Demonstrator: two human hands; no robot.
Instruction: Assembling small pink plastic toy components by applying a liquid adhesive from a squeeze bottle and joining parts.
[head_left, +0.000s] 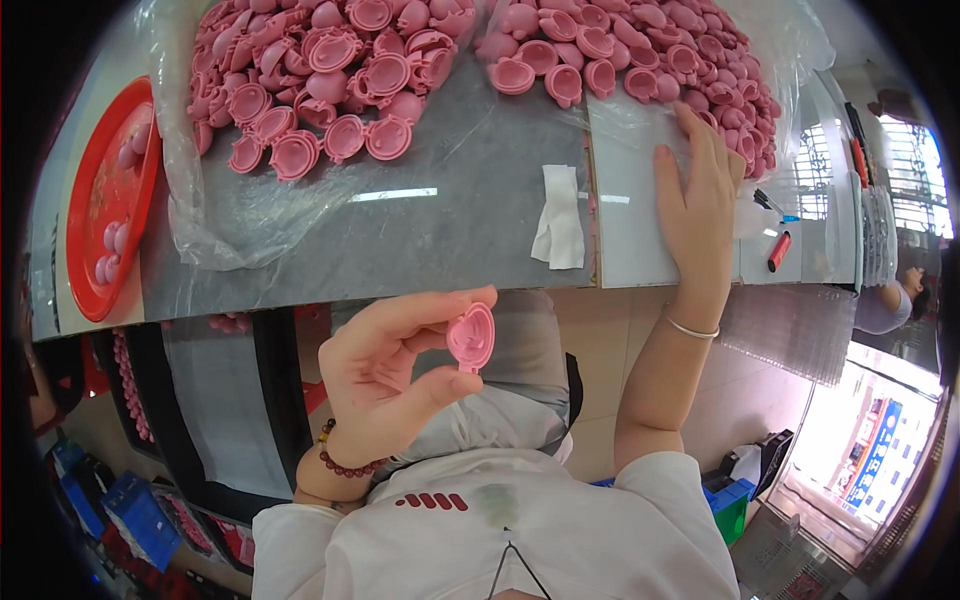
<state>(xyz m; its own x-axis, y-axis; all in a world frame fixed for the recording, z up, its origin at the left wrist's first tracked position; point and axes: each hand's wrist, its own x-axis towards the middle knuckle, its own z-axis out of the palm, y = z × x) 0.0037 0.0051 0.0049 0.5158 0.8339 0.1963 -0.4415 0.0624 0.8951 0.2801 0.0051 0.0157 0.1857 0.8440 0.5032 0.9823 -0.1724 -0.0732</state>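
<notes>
My left hand point(385, 365), with a beaded bracelet at the wrist, pinches a pink plastic shell half point(471, 337) between thumb and fingers just off the table's near edge. The shell's hollow inside faces up, and a small tab sticks out at its lower end. My right hand point(697, 200) reaches forward over the light part of the table, fingers stretched and apart. Its fingertips are at the near edge of the right pile of pink shell halves point(640, 45); whether they touch a piece I cannot tell. A second pile of shell halves point(330, 60) lies at the far left.
Clear plastic sheeting point(225, 240) lies under the left pile. A red tray point(90, 230) with a few pink round pieces stands at the left. White strips point(557, 218) lie mid-table. A red lighter-like object point(779, 252) and a pen point(775, 207) lie right of my right hand.
</notes>
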